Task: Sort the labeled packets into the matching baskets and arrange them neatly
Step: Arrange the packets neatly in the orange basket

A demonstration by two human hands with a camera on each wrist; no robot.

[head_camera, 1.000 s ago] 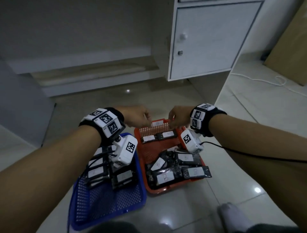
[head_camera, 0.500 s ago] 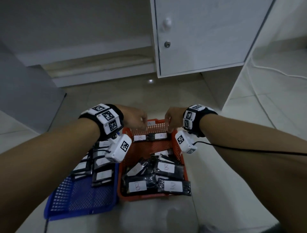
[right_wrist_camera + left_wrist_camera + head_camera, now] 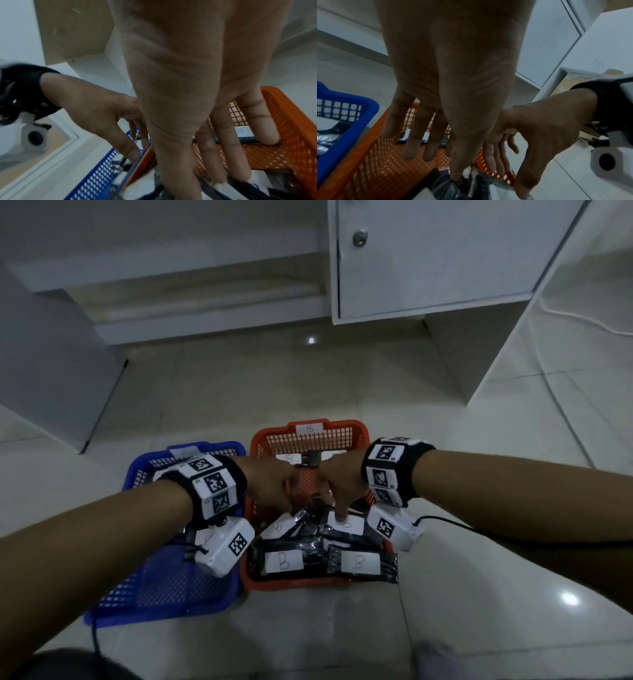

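The red basket [image 3: 356,426] carries a white B label on its far rim and stands right of the blue basket [image 3: 164,604]. Black packets with white B labels [image 3: 284,561] lie in a loose pile at its near end, and two more [image 3: 290,458] lie flat along the far wall. Both hands reach down into the red basket. My left hand [image 3: 289,501] hangs with straight fingers, and its thumb [image 3: 457,175] touches a packet's corner. The straight fingers [image 3: 220,175] of my right hand [image 3: 340,510] rest on the pile, one on a label. Packets in the blue basket are mostly hidden by my left wrist.
A white cabinet [image 3: 435,254] with a closed door stands behind the baskets. A grey panel [image 3: 51,364] is at the left. A white cable [image 3: 582,320] lies on the tiled floor at the right. Bare tiles surround both baskets.
Both hands have left the red basket's far rim, where they pinched a white label, and have come down onto the packet pile nearer me. The head view has tilted down.
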